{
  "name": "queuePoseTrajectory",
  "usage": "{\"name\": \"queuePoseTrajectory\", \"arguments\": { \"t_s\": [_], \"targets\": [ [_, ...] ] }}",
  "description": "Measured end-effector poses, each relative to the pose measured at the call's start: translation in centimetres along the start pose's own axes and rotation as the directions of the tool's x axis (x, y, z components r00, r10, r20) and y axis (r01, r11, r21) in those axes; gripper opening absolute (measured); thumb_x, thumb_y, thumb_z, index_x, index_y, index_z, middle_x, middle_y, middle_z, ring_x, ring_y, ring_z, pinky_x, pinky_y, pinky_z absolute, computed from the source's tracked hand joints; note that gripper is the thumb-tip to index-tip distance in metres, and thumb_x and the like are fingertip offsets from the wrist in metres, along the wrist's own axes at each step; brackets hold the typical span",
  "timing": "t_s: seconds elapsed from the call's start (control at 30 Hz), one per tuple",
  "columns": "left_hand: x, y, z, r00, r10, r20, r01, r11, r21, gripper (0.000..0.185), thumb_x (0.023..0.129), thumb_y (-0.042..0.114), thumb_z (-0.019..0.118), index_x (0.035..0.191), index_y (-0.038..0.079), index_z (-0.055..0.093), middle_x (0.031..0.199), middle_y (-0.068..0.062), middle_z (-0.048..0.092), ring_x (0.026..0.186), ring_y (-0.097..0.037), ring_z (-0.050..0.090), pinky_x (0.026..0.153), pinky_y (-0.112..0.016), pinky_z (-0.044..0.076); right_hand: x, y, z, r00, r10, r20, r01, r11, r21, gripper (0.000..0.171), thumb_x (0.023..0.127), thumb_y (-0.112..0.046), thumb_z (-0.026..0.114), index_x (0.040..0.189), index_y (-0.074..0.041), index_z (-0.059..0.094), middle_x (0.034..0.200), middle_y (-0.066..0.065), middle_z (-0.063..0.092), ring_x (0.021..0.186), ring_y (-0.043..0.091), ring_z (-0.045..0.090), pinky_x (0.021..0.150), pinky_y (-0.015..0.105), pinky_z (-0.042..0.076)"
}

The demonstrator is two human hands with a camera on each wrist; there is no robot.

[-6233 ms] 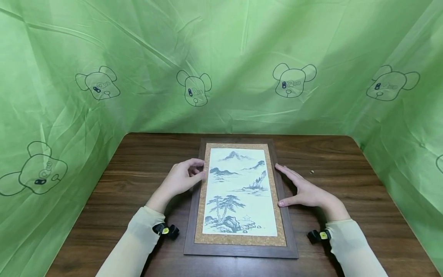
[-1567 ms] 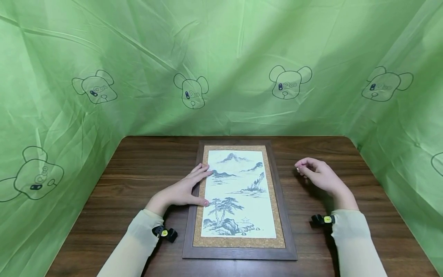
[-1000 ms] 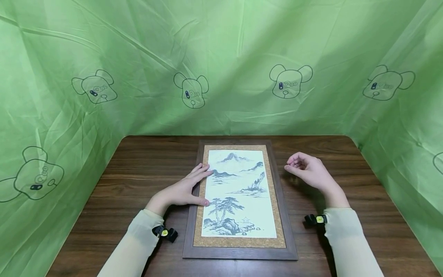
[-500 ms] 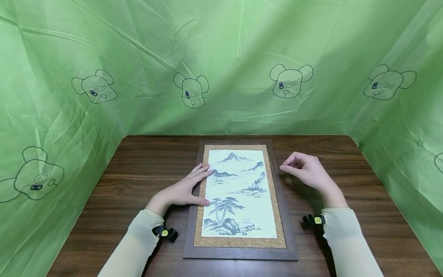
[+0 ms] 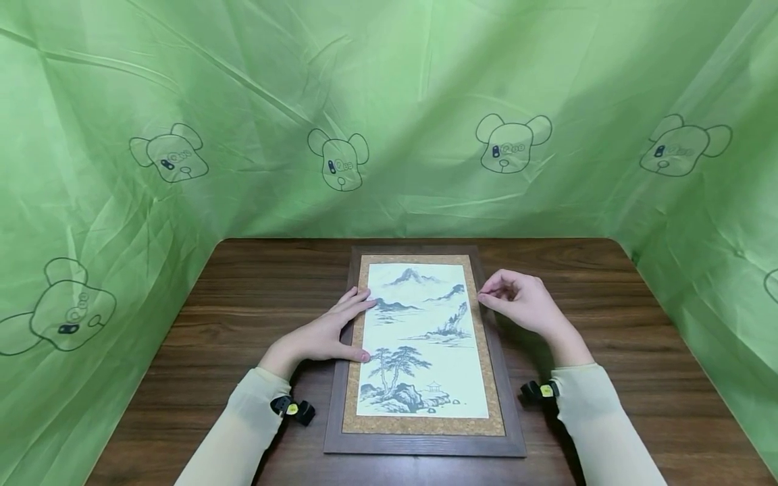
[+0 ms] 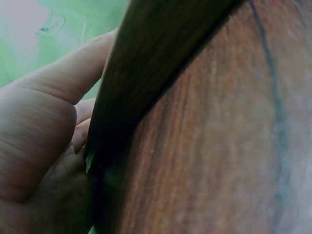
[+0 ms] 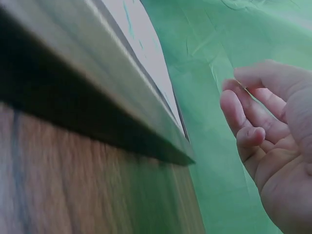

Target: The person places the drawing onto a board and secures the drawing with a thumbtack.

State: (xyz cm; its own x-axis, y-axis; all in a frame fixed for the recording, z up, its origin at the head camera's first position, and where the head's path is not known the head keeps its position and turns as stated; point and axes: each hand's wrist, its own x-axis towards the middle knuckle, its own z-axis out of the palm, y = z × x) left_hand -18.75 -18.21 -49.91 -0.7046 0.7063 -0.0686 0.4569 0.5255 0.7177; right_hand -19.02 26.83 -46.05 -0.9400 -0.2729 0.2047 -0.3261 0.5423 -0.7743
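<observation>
- My right hand point(image 5: 523, 307) has swung toward nine o'clock, bringing its fingertips to the wooden frame point(image 5: 425, 444) at its two o'clock; I cannot tell whether they touch.
- It seems to pinch a tiny item point(image 7: 245, 88), too small to name.
- My left hand point(image 5: 322, 339) hasn't shifted: fingers spread, gripping nothing, resting at nine o'clock.
- The cork board point(image 5: 425, 425) and its landscape print point(image 5: 419, 351) lie flat at my twelve o'clock.
- I judge the item now near the cork board, not yet on it.

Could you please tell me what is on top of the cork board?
A white landscape print lies on the cork board, leaving a cork border visible. The left hand reaches over the print's left edge. The cork beneath the print is covered.
</observation>
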Motion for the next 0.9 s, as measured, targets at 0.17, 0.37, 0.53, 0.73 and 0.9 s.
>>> {"name": "queuePoseTrajectory", "arguments": {
  "t_s": [0.17, 0.37, 0.53, 0.73, 0.9],
  "targets": [
    [-0.1, 0.1, -0.1, 1.0, -0.005, 0.003, 0.005, 1.0, -0.007, 0.11, 0.09, 0.051, 0.09, 0.175, 0.019, 0.028, 0.185, -0.003, 0.008, 0.169, -0.028, -0.008, 0.13, -0.066, 0.015, 1.0, -0.5, 0.8, 1.0, 0.004, 0.007, -0.004, 1.0, 0.009, 0.008, 0.097, -0.015, 0.086, 0.098, -0.017, 0.078, 0.089, -0.003, 0.078, 0.073, 0.019, 0.065, 0.063, 0.027, 0.052],
    [-0.2, 0.1, -0.1, 1.0, -0.013, -0.008, 0.013, 1.0, -0.015, 0.111, 0.089, 0.049, 0.092, 0.175, 0.019, 0.029, 0.184, -0.003, 0.008, 0.169, -0.027, -0.008, 0.131, -0.066, 0.015, 3.9, -1.2, 1.6, 1.0, -0.005, 0.028, 0.005, 1.0, 0.008, 0.007, 0.098, -0.019, 0.086, 0.1, -0.017, 0.08, 0.093, -0.003, 0.079, 0.079, 0.019, 0.07, 0.067, 0.028, 0.054],
    [0.0, -0.1, 0.0, 1.0, -0.006, -0.005, 0.006, 1.0, -0.016, 0.111, 0.089, 0.051, 0.091, 0.175, 0.02, 0.028, 0.185, -0.003, 0.008, 0.169, -0.026, -0.009, 0.13, -0.066, 0.016, 6.3, -1.8, 2.2, 0.998, -0.016, 0.061, 0.017, 1.0, -0.011, 0.006, 0.098, -0.02, 0.086, 0.099, -0.018, 0.081, 0.093, -0.003, 0.079, 0.082, 0.02, 0.069, 0.071, 0.031, 0.053],
    [0.1, 0.0, 0.0, 1.0, -0.002, -0.008, 0.002, 1.0, -0.019, 0.111, 0.089, 0.049, 0.092, 0.175, 0.018, 0.03, 0.184, -0.004, 0.009, 0.169, -0.027, -0.008, 0.131, -0.066, 0.015, 9.1, -2.1, 3.8, 0.995, 0.016, 0.099, -0.008, 0.997, -0.073, 0.006, 0.095, -0.023, 0.089, 0.095, -0.019, 0.084, 0.09, -0.005, 0.079, 0.085, 0.02, 0.068, 0.075, 0.036, 0.055],
    [0.2, 0.4, -0.1, 1.0, -0.001, -0.003, 0.001, 1.0, -0.021, 0.11, 0.088, 0.047, 0.093, 0.174, 0.016, 0.031, 0.184, -0.007, 0.01, 0.169, -0.031, -0.007, 0.131, -0.067, 0.013, 10.9, -2.1, 5.1, 0.991, 0.058, 0.12, -0.049, 0.996, -0.076, 0.007, 0.092, -0.024, 0.091, 0.093, -0.019, 0.086, 0.087, -0.005, 0.08, 0.08, 0.02, 0.068, 0.071, 0.035, 0.055]
  ]
}}
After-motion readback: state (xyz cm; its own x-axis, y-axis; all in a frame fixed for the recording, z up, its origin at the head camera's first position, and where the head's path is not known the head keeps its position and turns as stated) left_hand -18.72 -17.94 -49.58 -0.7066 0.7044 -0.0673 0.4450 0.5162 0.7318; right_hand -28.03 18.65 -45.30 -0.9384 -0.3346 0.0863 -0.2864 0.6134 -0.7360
